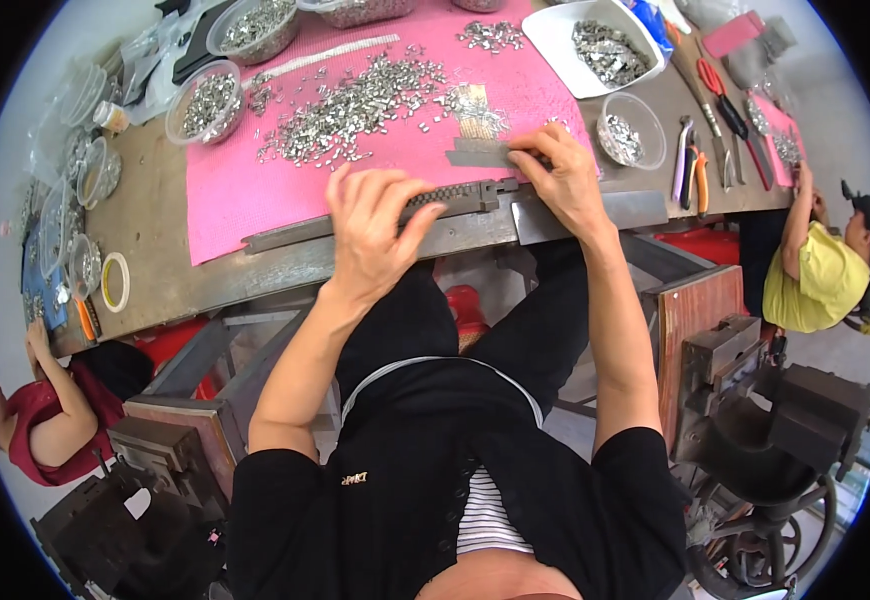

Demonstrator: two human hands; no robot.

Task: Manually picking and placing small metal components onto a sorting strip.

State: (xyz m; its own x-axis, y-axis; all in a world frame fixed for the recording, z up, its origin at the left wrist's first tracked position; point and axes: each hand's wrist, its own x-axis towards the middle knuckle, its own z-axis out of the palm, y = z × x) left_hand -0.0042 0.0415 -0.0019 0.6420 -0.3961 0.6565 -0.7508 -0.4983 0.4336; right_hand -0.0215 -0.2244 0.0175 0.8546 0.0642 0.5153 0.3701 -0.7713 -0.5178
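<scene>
Rail (473, 196): mid-frame; likely heavy, stiff; grip ends.
Left hand (373, 232): fingers parted.
Right hand (567, 185): fingers pinched, contents can't tell.

Gold lettering (354, 479) stands on the black shirt (375, 535); the small jar's (111, 117) markings are unreadable.

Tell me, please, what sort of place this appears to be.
Probably a metal-parts workshop: loose silvery metal pieces are heaped on a pink mat, an orange-handled hand tool lies on the workbench, and a dark machine stands nearby.
</scene>
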